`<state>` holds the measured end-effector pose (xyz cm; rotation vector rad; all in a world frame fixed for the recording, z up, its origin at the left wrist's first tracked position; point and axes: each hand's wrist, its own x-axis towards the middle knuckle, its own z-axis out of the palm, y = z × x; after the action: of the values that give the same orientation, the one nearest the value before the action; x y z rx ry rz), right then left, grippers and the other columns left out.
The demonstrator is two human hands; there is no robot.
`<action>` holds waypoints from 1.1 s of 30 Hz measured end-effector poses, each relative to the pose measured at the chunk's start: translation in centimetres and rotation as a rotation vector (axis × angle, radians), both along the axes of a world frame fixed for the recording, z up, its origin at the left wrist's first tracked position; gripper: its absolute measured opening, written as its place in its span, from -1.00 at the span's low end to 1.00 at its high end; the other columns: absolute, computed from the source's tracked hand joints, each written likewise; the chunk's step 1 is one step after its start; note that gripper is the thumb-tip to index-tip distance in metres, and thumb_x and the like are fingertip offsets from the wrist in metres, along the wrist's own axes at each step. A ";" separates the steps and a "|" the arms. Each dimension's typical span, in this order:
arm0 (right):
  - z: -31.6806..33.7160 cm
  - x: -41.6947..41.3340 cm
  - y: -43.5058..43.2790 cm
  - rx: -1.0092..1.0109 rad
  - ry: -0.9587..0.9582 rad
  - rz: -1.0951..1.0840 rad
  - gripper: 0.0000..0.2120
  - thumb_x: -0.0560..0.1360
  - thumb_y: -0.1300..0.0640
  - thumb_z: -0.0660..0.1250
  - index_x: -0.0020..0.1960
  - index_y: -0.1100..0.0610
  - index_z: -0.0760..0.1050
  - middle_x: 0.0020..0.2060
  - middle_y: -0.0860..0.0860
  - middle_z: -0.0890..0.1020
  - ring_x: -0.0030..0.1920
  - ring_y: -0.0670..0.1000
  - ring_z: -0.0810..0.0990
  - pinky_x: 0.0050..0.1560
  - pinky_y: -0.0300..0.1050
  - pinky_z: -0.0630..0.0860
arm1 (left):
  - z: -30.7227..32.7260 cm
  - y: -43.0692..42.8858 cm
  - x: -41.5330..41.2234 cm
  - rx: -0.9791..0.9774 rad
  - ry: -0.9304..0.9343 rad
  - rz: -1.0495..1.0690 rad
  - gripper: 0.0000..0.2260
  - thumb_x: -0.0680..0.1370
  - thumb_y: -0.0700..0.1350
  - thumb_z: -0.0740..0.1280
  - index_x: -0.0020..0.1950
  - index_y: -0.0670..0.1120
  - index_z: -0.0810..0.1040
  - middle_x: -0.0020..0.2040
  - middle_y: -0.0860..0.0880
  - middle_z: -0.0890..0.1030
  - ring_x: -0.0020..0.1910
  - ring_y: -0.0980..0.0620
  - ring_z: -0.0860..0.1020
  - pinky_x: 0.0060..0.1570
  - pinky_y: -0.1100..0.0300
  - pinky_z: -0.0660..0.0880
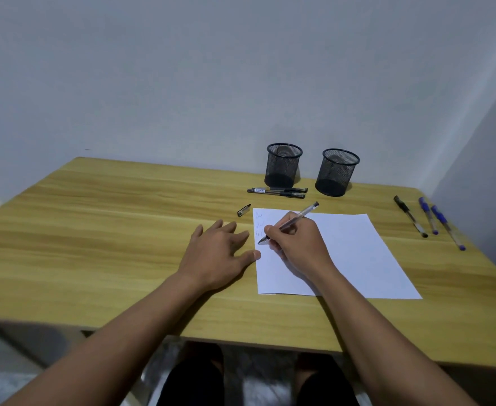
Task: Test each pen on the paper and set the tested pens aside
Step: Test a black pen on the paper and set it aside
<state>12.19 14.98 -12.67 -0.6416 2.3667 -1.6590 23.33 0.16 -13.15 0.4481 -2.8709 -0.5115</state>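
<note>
A white sheet of paper (355, 253) lies on the wooden table (109, 230), with a few short ink marks near its top left corner. My right hand (296, 244) grips a clear pen (296, 219) with its tip on the paper just below those marks. My left hand (220, 250) lies flat on the table, fingers spread, its thumb touching the paper's left edge. A pen cap (243, 210) lies just beyond the left hand. Two black pens (277, 192) lie side by side behind the paper. Three pens (429, 219), one black and two blue, lie at the right.
Two black mesh pen cups (283, 165) (337, 172) stand at the back of the table near the wall. A wall corner closes in on the right. The table's near edge is at my lap.
</note>
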 end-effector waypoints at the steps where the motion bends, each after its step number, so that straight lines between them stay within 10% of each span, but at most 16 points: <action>1: 0.0 0.0 0.0 0.006 -0.006 0.006 -0.86 0.51 0.08 0.47 -0.16 0.13 0.63 -0.35 0.01 0.71 -0.24 0.02 0.73 -0.09 0.06 0.71 | -0.1 -0.1 -0.1 0.002 0.004 0.000 -0.42 0.51 0.39 0.18 0.46 0.16 0.40 0.56 0.01 0.26 0.58 -0.02 0.11 0.52 -0.17 0.02; 33: -0.1 0.5 0.3 0.052 0.040 -0.080 -0.86 0.54 0.12 0.42 -0.18 0.13 0.58 -0.38 0.05 0.69 -0.37 0.05 0.67 -0.28 -0.02 0.64 | -0.7 -0.3 0.0 0.001 0.009 0.018 -0.38 0.48 0.44 0.15 0.45 0.18 0.41 0.56 0.04 0.27 0.58 0.03 0.11 0.52 -0.12 0.01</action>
<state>12.68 15.24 -12.76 -0.5835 2.4852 -1.6251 23.32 -0.14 -13.84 0.4704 -2.8558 -0.5112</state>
